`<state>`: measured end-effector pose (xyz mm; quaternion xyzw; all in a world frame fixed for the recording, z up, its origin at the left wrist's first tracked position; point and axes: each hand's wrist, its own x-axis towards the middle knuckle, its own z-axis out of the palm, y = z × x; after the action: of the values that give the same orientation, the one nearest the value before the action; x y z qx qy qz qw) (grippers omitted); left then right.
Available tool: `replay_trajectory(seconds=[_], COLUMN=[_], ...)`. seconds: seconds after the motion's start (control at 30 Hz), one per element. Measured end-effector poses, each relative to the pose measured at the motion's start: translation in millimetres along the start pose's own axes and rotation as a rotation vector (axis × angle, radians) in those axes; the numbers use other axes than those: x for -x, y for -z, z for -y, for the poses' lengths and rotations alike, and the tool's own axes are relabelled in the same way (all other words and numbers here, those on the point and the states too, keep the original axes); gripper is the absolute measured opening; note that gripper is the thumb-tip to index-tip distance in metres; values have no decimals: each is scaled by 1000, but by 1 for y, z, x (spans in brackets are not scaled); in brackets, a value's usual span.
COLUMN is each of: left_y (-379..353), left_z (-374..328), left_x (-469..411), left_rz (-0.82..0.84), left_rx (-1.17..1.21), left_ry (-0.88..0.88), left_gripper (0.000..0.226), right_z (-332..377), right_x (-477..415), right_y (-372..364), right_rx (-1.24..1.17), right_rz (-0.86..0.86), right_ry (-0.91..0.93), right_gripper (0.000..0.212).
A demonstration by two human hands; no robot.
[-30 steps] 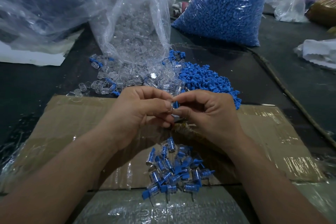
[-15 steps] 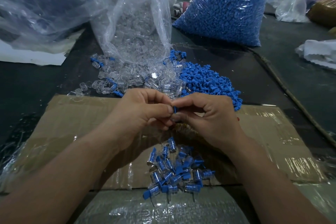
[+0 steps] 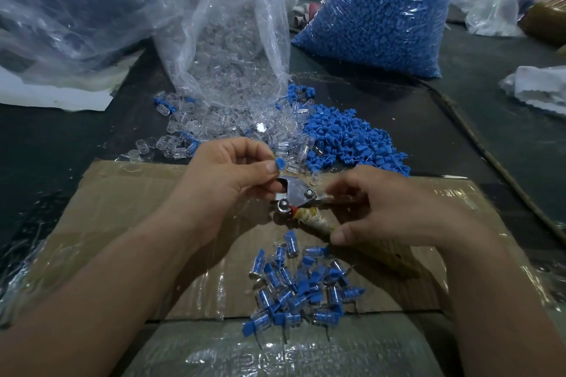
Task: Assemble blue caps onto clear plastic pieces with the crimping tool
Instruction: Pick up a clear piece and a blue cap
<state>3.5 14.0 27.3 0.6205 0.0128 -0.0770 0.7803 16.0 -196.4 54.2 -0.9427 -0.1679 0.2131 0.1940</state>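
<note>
– Over the middle of the cardboard sheet (image 3: pixel 122 208), what is in hand?

– The left hand (image 3: pixel 226 184) pinches a blue cap (image 3: pixel 280 163) between thumb and forefinger, with the other fingers curled in. Only the cap's tab shows, so I cannot tell whether a clear piece sits beneath it. The cap is just above the head of the crimping tool (image 3: pixel 295 194), near the jaws but not plainly between them. The right hand (image 3: pixel 392 211) is wrapped round the tool's taped handles, thumb below and fingers over the top. It is blurred, but curled on the handles.

– Handling assessment?

– The cap is judged very light, small and stiff, and smooth enough to flick out of a loose pinch. The best hold is as found, on the flat tab, leaving the body free for the jaws. The clear pieces are likely hard and thin-walled, so an over-squeeze could crack one. The tool is metal and comparatively heavy, and the handle wrapping should aid grip.

– Edges and room?

– Finished pieces (image 3: pixel 300 291) are heaped just nearside of the tool, reaching the sheet's near edge. Loose blue caps (image 3: pixel 352 144) and clear pieces (image 3: pixel 226 128) lie just beyond the hands on the dark desk (image 3: pixel 61 138), below the bag of clear pieces (image 3: pixel 226 40). The bag of blue caps (image 3: pixel 382 9) stands further back. Bare cardboard on either side of the hands gives working room. A careless wrist could scatter the heap.
</note>
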Motion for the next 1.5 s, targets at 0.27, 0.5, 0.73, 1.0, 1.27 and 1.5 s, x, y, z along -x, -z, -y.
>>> replay_trajectory(seconds=[0.27,0.5,0.73,1.0,1.27,1.5], left_y=[-1,-2,-1,-3,-7,-10], left_z=[1,-1,0,2,1,0], left_x=[1,1,-1,-1,2,5], left_rz=[-5,-38,-68,-100,-106,-112], left_rx=[0,19,44,57,43,-13], left_ry=[6,0,-21,-78,-88,-135], left_gripper=[11,15,12,11,7,12], right_z=[10,21,20,2,12,15], right_x=[0,-5,-10,-7,-5,-8], right_y=[-5,-12,-18,-8,-16,-20], right_rx=[208,314,386,282,148,169], right_rz=[-29,-205,-293,-464,-479,-426], right_ry=[-20,-25,-19,-32,69,94], right_gripper=[67,26,10,10,21,23])
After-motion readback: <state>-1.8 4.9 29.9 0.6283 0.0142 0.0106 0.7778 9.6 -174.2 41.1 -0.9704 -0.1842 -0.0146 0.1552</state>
